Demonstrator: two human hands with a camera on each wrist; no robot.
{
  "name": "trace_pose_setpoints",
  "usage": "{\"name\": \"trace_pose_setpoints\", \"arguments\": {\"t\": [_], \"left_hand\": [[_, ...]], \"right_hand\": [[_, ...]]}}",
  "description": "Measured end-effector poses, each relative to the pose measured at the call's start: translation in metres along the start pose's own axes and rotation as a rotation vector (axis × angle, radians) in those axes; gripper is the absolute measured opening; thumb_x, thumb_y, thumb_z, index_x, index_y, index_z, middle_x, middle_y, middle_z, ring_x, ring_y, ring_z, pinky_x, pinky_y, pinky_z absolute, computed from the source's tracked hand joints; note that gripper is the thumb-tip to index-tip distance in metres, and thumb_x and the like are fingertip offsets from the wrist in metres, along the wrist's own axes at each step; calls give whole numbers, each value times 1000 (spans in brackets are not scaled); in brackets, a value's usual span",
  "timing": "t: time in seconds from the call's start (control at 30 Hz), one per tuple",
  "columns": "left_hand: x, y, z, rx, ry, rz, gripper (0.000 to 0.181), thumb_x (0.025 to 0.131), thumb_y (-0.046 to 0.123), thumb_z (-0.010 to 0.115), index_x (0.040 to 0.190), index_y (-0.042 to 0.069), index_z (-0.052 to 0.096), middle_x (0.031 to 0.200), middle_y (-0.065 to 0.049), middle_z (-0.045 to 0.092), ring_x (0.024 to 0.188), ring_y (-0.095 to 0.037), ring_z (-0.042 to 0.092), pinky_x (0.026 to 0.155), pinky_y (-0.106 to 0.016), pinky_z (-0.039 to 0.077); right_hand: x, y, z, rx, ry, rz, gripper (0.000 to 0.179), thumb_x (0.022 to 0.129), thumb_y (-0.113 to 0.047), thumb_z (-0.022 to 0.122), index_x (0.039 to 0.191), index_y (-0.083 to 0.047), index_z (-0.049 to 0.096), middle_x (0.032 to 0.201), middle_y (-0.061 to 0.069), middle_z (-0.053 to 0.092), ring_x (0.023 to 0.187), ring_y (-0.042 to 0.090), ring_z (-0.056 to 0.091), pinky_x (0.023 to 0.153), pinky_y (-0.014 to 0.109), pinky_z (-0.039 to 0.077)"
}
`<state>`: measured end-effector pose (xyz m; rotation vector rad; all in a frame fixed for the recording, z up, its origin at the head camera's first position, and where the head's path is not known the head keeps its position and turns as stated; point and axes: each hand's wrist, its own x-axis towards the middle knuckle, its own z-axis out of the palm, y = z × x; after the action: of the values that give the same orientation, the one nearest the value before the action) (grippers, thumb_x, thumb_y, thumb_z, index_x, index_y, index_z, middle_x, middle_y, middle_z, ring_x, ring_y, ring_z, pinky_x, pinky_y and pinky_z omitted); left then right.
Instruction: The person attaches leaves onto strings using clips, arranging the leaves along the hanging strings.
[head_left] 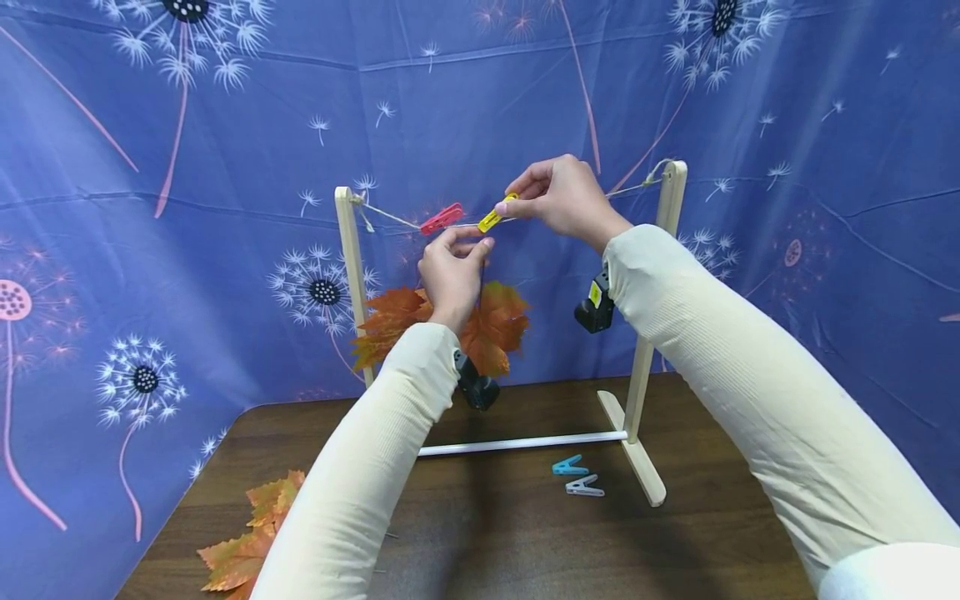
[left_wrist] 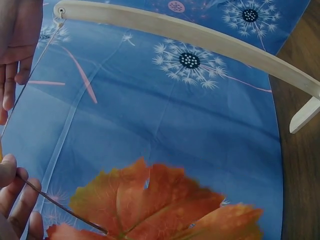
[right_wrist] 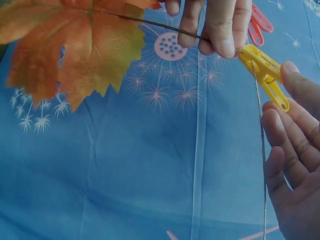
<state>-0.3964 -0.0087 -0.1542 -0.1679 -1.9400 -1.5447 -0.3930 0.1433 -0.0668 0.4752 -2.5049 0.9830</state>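
My right hand (head_left: 566, 196) pinches the handles of a yellow clothespin (right_wrist: 264, 72) between thumb and finger. The clothespin's nose meets the string (right_wrist: 260, 105) stretched between two wooden posts. My left hand (head_left: 452, 271) pinches the thin dark stem (right_wrist: 160, 25) of an orange artificial maple leaf (head_left: 495, 329) near its tip, right at the clothespin's nose. The leaf hangs below my left hand. Left of it, a red clothespin (head_left: 442, 218) sits on the string, with another orange leaf (head_left: 390, 321) lower down, partly behind my left arm.
The right post (head_left: 643, 367) stands on a wooden foot (head_left: 643, 471), joined by a white crossbar (head_left: 525, 442). A blue clothespin (head_left: 570, 466) and a pale grey clothespin (head_left: 585, 487) lie on the brown table (head_left: 570, 550). More orange leaves (head_left: 240, 558) lie at the table's left.
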Motion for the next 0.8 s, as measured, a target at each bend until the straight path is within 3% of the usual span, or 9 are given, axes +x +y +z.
{"name": "trace_pose_setpoints", "arguments": {"t": [0.2, 0.47, 0.6, 0.8], "left_hand": [[-3, -2, -3, 48, -37, -12, 22, 90, 21, 80, 110, 11, 77, 90, -7, 78, 82, -19, 74, 66, -27, 47], [-9, -6, -12, 41, -67, 8, 27, 90, 21, 80, 113, 7, 76, 99, -9, 78, 94, -22, 74, 77, -35, 54], [-13, -7, -17, 42, -82, 22, 28, 90, 20, 80, 114, 7, 76, 101, -9, 78, 95, -23, 74, 82, -36, 54], [-17, -6, -27, 36, -97, 63, 26, 92, 21, 79, 115, 9, 75, 102, -9, 77, 94, -23, 73, 80, -36, 55]], "right_hand": [[-3, -1, 0, -6, -63, 19, 41, 93, -36, 75, 123, -8, 72, 111, 10, 72, 107, 24, 62, 90, 40, 48], [-10, -2, -3, -23, -121, 48, 54, 95, -41, 72, 138, -11, 63, 126, 11, 68, 119, 26, 60, 99, 45, 47], [-17, -4, -5, -31, -95, 28, 55, 97, -37, 70, 144, -10, 58, 131, 13, 66, 121, 29, 60, 101, 47, 48], [-29, -5, -11, -44, -14, -31, 50, 98, -32, 70, 142, -10, 60, 125, 11, 68, 112, 26, 63, 94, 44, 50]]}}
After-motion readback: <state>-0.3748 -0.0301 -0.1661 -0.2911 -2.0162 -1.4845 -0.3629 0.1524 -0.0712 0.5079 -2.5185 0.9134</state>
